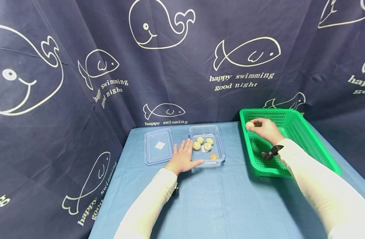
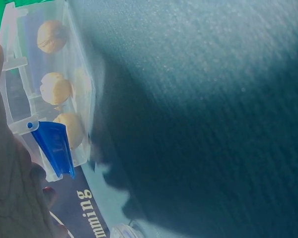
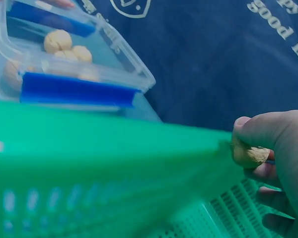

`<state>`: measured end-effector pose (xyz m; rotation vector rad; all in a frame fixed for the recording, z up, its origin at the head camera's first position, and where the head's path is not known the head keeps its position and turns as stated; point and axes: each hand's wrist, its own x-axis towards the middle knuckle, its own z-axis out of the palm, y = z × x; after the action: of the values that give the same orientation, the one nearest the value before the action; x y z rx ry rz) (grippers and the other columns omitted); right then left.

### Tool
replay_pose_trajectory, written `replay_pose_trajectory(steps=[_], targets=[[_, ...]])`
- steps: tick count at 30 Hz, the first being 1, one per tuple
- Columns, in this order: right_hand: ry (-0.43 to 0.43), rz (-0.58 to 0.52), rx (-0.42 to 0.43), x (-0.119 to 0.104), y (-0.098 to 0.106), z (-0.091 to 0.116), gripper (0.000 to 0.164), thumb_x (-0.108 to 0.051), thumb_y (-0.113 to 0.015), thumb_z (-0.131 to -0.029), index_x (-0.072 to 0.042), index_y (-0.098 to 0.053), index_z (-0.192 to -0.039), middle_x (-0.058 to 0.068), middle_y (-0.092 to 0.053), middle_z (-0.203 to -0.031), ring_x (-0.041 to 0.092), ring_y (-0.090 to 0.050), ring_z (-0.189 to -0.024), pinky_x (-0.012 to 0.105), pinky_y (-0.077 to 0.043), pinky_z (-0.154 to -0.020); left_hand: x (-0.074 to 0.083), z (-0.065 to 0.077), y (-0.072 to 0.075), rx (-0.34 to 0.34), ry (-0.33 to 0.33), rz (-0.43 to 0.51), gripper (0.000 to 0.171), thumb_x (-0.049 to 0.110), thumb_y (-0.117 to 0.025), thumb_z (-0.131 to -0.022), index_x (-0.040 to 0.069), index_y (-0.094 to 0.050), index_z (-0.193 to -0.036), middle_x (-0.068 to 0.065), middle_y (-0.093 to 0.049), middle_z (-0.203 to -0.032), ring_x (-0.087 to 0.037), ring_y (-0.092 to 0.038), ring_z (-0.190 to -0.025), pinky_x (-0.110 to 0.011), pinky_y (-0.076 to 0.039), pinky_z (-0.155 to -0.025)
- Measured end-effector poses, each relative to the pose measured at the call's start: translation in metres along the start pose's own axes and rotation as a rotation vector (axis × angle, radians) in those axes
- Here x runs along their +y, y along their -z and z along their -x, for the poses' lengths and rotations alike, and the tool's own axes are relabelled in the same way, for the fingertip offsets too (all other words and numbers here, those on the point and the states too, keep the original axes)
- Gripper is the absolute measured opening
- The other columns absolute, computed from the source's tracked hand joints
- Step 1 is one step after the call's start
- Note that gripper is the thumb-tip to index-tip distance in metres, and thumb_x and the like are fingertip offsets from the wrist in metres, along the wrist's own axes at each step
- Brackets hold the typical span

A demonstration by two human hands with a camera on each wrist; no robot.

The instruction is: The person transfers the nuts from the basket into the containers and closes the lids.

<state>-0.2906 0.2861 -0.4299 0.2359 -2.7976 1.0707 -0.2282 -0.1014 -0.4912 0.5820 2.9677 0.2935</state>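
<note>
My right hand (image 1: 267, 129) pinches a walnut (image 3: 251, 154) between thumb and fingertips, at the left side of the green basket (image 1: 249, 146). My left hand (image 1: 183, 158) spreads its fingers along the left side of a clear plastic box (image 1: 221, 147), its thumb by the front corner. Inside the box lie several pale walnuts (image 1: 207, 146), most grouped toward the back left and one near the front. A blue side latch (image 2: 54, 146) of the box hangs folded down in the left wrist view.
The box's clear lid (image 1: 158, 154), with blue edging and a white label, lies flat left of the box. A blue cloth (image 1: 206, 202) covers the table. Dark curtains (image 1: 194, 89) with fish prints stand behind and at the sides.
</note>
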Motion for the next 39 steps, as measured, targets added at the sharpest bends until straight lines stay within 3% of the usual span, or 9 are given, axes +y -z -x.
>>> replay_pose_trajectory(steps=[8, 20, 27, 39], targets=[[0.009, -0.021, -0.001, -0.025, -0.017, -0.001, 0.053, -0.039, -0.071, -0.094, 0.0, -0.064, -0.129, 0.026, -0.065, -0.125, 0.042, -0.059, -0.116, 0.055, -0.046, -0.095, -0.001, 0.001, 0.002, 0.003, -0.001, 0.02, 0.11, 0.081, -0.041, -0.089, 0.006, -0.012, -0.163, -0.011, -0.007, -0.17, -0.033, -0.008, -0.156, -0.061, -0.001, -0.121], [0.027, -0.053, -0.035, -0.063, -0.046, -0.005, 0.048, -0.038, -0.072, -0.094, -0.004, -0.066, -0.128, 0.018, -0.067, -0.119, 0.033, -0.063, -0.104, 0.045, -0.049, -0.082, 0.0, 0.0, 0.007, 0.001, -0.005, 0.004, 0.109, 0.08, -0.041, -0.09, 0.006, -0.012, -0.163, -0.012, -0.007, -0.17, -0.033, -0.009, -0.155, -0.061, -0.002, -0.121], [0.068, -0.109, -0.037, -0.072, -0.069, -0.005, 0.043, -0.03, -0.075, -0.091, -0.003, -0.068, -0.123, 0.018, -0.069, -0.115, 0.034, -0.065, -0.105, 0.047, -0.05, -0.087, 0.0, 0.003, 0.008, 0.005, 0.0, 0.001, 0.109, 0.08, -0.042, -0.09, 0.005, -0.012, -0.163, -0.013, -0.007, -0.169, -0.033, -0.009, -0.155, -0.06, -0.002, -0.121], [0.009, -0.14, -0.137, -0.084, -0.087, 0.006, 0.046, -0.031, -0.073, -0.093, -0.004, -0.065, -0.128, 0.017, -0.066, -0.122, 0.032, -0.061, -0.111, 0.047, -0.052, -0.09, 0.004, 0.003, 0.004, -0.005, 0.0, -0.006, 0.11, 0.082, -0.041, -0.089, 0.004, -0.011, -0.162, -0.013, -0.009, -0.169, -0.032, -0.009, -0.156, -0.061, -0.003, -0.121]])
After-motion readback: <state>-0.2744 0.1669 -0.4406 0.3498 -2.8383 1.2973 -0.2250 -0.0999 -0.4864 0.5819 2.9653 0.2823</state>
